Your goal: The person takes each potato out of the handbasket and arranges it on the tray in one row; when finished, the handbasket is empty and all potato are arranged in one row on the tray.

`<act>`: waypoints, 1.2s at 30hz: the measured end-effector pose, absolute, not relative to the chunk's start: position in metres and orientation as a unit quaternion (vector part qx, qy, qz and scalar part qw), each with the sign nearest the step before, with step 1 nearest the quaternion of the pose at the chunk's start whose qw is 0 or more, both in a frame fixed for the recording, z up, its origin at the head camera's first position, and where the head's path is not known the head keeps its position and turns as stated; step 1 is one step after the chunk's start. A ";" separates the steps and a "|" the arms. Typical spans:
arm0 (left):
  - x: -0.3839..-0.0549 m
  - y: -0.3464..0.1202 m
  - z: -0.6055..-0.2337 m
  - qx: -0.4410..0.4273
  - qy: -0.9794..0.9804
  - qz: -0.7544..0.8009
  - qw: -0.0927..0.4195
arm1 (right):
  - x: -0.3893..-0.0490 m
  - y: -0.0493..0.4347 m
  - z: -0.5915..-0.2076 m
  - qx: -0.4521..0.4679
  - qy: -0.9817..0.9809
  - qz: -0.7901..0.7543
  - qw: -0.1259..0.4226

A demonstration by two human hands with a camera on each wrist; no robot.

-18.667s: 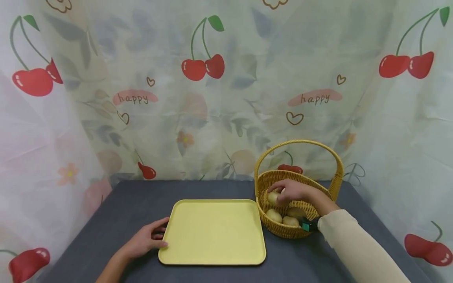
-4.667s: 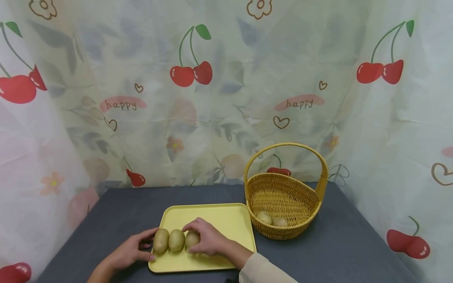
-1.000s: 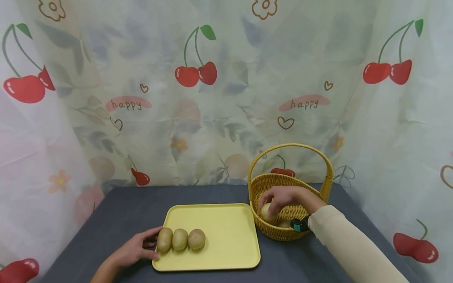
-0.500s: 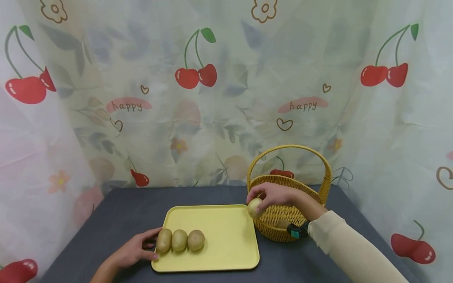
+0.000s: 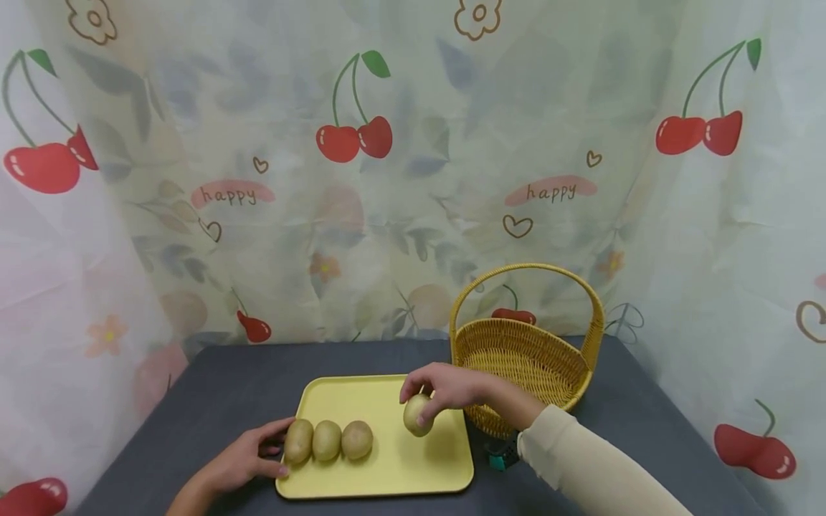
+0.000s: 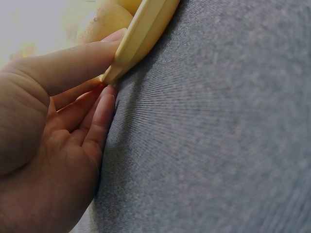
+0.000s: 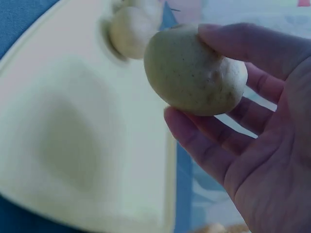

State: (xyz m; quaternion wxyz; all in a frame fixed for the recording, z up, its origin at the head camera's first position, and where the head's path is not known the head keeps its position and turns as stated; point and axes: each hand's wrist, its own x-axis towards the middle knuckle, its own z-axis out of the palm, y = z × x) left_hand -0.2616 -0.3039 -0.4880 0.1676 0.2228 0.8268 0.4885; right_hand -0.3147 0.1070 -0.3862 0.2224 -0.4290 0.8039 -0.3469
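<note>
My right hand (image 5: 453, 387) holds a potato (image 5: 415, 419) over the right half of the yellow tray (image 5: 406, 476), its shadow on the tray below. In the right wrist view the thumb lies on one side of this potato (image 7: 189, 73) and the fingertips on the other. Three potatoes (image 5: 327, 441) lie side by side in a row at the tray's left. With its thumb on the rim and fingers at the edge's underside, my left hand (image 5: 241, 455) grips the tray's left edge; the left wrist view shows this rim (image 6: 141, 39) close up.
A wicker basket (image 5: 516, 351) with a tall arched handle stands at the tray's right rear; my right forearm hides part of its front. Dark grey cloth (image 5: 258, 373) covers the table. A patterned curtain (image 5: 413, 215) hangs behind and at both sides.
The right hand has lifted a potato out of the basket and carried it left over the tray. Since the earliest frame, three potatoes have come onto the tray. The left hand stays at the tray's edge.
</note>
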 end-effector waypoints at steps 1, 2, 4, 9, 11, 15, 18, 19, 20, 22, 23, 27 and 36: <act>-0.262 -0.304 -0.488 0.222 0.827 0.489 0.166 | -0.315 0.102 -0.391 -0.425 0.809 -0.344 0.217; -0.262 -0.304 -0.488 0.220 0.828 0.489 0.166 | -0.316 0.098 -0.396 -0.420 0.813 -0.343 0.214; -0.262 -0.304 -0.488 0.219 0.830 0.486 0.163 | -0.316 0.090 -0.406 -0.407 0.823 -0.340 0.207; -0.262 -0.303 -0.488 0.212 0.832 0.484 0.167 | -0.317 0.073 -0.428 -0.372 0.833 -0.353 0.208; -0.262 -0.303 -0.487 0.211 0.832 0.485 0.169 | -0.316 0.068 -0.434 -0.360 0.831 -0.367 0.215; -0.262 -0.301 -0.486 0.208 0.832 0.484 0.171 | -0.316 0.061 -0.441 -0.345 0.826 -0.385 0.225; -0.261 -0.301 -0.485 0.206 0.833 0.484 0.173 | -0.316 0.057 -0.445 -0.342 0.825 -0.386 0.230; -0.261 -0.301 -0.486 0.205 0.833 0.484 0.173 | -0.316 0.057 -0.446 -0.341 0.826 -0.385 0.232; -0.261 -0.302 -0.486 0.205 0.833 0.483 0.173 | -0.317 0.056 -0.447 -0.340 0.827 -0.383 0.232; -0.262 -0.302 -0.486 0.206 0.834 0.483 0.172 | -0.317 0.055 -0.448 -0.341 0.832 -0.374 0.227; -0.262 -0.303 -0.487 0.207 0.834 0.482 0.170 | -0.318 0.054 -0.448 -0.341 0.836 -0.368 0.223; -0.263 -0.304 -0.488 0.206 0.835 0.482 0.169 | -0.317 0.051 -0.445 -0.351 0.848 -0.339 0.204; -0.262 -0.302 -0.489 0.207 0.832 0.485 0.169 | -0.317 0.054 -0.444 -0.358 0.853 -0.328 0.192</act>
